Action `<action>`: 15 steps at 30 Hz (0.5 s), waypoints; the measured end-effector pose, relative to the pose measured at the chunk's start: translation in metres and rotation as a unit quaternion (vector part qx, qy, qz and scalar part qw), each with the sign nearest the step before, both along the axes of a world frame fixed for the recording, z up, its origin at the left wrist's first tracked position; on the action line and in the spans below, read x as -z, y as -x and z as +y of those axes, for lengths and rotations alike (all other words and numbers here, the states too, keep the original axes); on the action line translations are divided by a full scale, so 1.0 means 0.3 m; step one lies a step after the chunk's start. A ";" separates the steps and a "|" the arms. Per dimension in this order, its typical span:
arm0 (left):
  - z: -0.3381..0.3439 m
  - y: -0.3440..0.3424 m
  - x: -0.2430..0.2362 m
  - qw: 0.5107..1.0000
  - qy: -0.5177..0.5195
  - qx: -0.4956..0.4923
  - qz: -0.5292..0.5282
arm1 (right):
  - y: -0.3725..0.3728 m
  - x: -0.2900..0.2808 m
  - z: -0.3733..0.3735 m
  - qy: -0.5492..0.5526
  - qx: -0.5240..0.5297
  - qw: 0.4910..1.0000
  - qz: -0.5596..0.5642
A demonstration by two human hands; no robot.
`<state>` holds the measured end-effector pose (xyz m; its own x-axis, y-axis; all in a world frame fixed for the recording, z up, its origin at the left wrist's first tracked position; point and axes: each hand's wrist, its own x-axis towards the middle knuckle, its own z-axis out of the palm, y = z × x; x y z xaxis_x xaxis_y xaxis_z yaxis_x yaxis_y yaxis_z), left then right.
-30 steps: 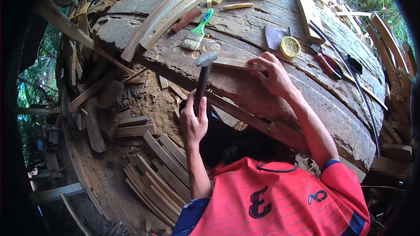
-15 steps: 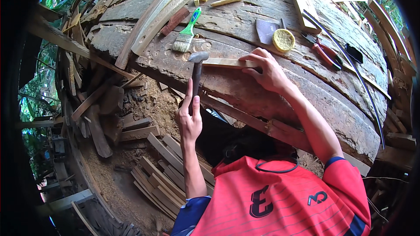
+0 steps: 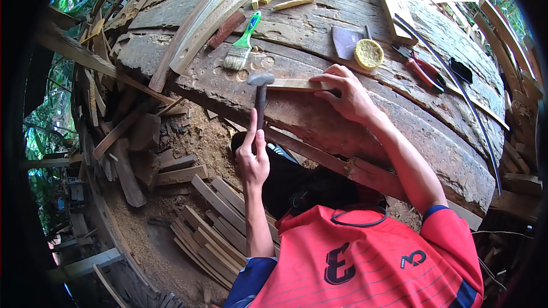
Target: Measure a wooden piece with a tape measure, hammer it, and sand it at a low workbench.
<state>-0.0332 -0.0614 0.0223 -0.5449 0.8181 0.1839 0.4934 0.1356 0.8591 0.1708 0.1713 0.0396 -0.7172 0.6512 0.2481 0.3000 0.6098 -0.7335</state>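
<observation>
While the left hand (image 3: 253, 162) wraps its fingers (image 3: 252, 128) around a hammer (image 3: 261, 97) near centre frame, the right hand (image 3: 345, 94) pinches a wooden strip (image 3: 291, 84) on the plank surface (image 3: 436, 134). Whether the round yellow piece (image 3: 369, 54), above right of centre, is a filled dish, I cannot tell.

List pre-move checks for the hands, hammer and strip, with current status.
1. Left hand on hammer handle: ok, gripped, index finger extended along it.
2. Right hand on wooden strip: ok, fingers at its right end.
3. Right fingers clear of hammer head: ok, head is at strip's left end.
4. Hammer head touching strip: cannot tell, they overlap in view.
5. Paintbrush clear of hammer: ok, lies apart beyond it.
</observation>
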 end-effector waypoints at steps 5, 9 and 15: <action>-0.029 -0.086 0.048 0.983 -0.141 -0.088 -0.073 | 0.014 0.008 -0.008 -0.004 -0.004 1.000 0.023; 0.002 -0.016 0.049 0.999 -0.006 -0.025 -0.028 | 0.005 0.015 0.001 -0.019 -0.004 1.000 0.005; -0.017 -0.093 0.056 0.992 -0.104 -0.054 -0.034 | 0.010 0.018 -0.002 -0.048 0.004 0.999 0.020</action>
<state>-0.0054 -0.0667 0.0055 -0.6450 0.7019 0.3021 0.4247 0.0007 0.9053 0.1677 0.1706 0.0341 -0.6999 0.6289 0.3386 0.2767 0.6758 -0.6832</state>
